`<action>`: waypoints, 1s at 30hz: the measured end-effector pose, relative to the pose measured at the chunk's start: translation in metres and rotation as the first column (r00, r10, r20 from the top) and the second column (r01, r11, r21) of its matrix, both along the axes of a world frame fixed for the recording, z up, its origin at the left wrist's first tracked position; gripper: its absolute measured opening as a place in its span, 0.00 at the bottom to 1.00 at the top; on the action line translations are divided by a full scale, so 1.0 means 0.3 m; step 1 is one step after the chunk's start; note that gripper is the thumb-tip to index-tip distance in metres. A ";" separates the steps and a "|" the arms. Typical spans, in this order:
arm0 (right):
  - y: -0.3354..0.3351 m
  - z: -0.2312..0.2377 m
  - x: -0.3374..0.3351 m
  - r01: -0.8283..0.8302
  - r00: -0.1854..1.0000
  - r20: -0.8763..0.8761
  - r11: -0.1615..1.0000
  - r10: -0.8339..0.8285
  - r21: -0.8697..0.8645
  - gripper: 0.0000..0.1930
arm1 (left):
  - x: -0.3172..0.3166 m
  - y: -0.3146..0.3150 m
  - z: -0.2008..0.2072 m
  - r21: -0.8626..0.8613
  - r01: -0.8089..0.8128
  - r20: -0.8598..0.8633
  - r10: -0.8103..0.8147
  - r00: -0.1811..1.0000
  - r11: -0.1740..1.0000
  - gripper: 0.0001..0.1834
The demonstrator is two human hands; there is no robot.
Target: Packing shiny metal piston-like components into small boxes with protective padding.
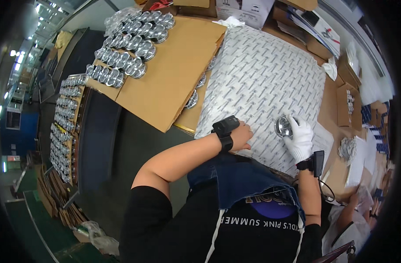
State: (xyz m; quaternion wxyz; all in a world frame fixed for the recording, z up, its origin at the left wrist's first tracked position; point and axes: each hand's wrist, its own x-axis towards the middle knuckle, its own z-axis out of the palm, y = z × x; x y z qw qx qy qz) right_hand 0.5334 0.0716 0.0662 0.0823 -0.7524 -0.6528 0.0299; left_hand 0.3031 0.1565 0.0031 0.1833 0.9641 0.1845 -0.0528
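My right hand [300,138], in a white glove with a device strapped at the wrist, grips a round, shiny chrome part [283,126] by its right side. The part is over the white wrapping paper [266,74] with its repeated grey print. Bare and holding nothing, my left hand [242,136] is at the near edge of that paper, its fingers loosely bent and a little apart. A black camera-like device [226,126] is strapped to the left wrist. What the chrome part's underside looks like is hidden.
Rows of chrome parts [134,46] stand on a brown cardboard sheet [165,74] at the left. More stand on a rack [64,127] farther left. Several chrome parts [192,100] show beneath the sheet's edge. An open box [344,107] stands at right; another person's arm [351,210] shows lower right.
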 end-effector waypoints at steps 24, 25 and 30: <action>-0.022 0.036 0.053 -0.176 0.975 -0.119 0.978 0.189 0.112 0.32 | 0.006 0.111 0.279 -0.841 0.117 0.177 0.065 0.982 0.528 0.22; -0.025 0.033 0.054 -0.179 0.975 -0.114 0.979 0.190 0.102 0.30 | 0.001 0.112 0.284 -0.841 0.114 0.175 0.066 0.982 0.529 0.22; -0.020 -0.024 0.066 -0.235 0.971 -0.020 0.967 0.239 0.100 0.23 | -0.050 0.127 0.371 -0.940 0.330 0.342 0.265 0.901 0.090 0.17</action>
